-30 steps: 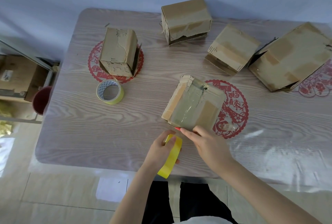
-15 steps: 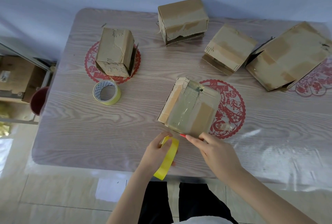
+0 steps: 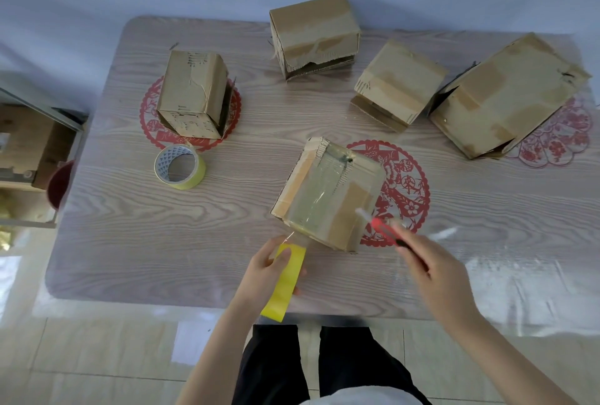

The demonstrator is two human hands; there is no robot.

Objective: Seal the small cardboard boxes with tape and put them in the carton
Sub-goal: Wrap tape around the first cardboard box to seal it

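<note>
Overhead view of a pale wood-grain table (image 3: 162, 242), described as a clock face with the person at 6 o'clock.

At the centre, a small cardboard box (image 3: 328, 193), turned askew, with a glossy strip of clear tape along its top face; partly over a red paper-cut mat (image 3: 409, 183).

At 6 o'clock, near the table edge, the left hand (image 3: 264, 270), fingers and thumb wrapped round a yellow tape roll (image 3: 285, 284), just beside the box's near corner. Unclear whether tape joins roll and box.

At 5 o'clock, the right hand (image 3: 435, 278), blurred, grasping a red cutter (image 3: 384, 231), its pale blade end over the box's near right corner.

At 9 o'clock, a second tape roll (image 3: 179, 167), lying flat on the table, apart from both hands.

At 10 o'clock, another small box (image 3: 191, 93), standing on end on a red mat.

At 12 o'clock, a box with a torn front (image 3: 313, 31).

At 1 o'clock, a tilted small box (image 3: 397, 83).

At 2 o'clock, the larger carton (image 3: 506, 93), lying on its side, just beside the tilted box.
</note>
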